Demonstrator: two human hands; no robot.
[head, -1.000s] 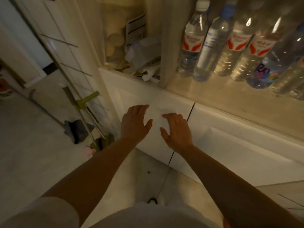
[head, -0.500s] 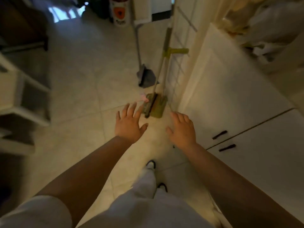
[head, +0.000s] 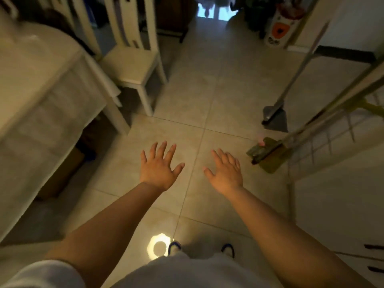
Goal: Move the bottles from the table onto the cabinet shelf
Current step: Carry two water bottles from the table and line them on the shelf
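Both hands, left point(head: 158, 167) and right point(head: 225, 171), were stretched forward, fingers spread, palms down over the tiled floor point(head: 207, 96), holding nothing. A cloth-covered tabletop point(head: 31, 80) stood left, a chair point(head: 133, 59) beyond it, cabinet point(head: 336, 204) doors right. No bottles were in view.

The tiled floor point(head: 207, 84) has a white chair point(head: 133, 65), a covered counter point(head: 41, 84), a dustpan point(head: 275, 119) and a mop point(head: 265, 156) on it.

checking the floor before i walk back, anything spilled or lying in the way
Nothing stands out. The tiled floor looks dry; the mop and dustpan sit at the right by the wall. Both hands are open and hold nothing.
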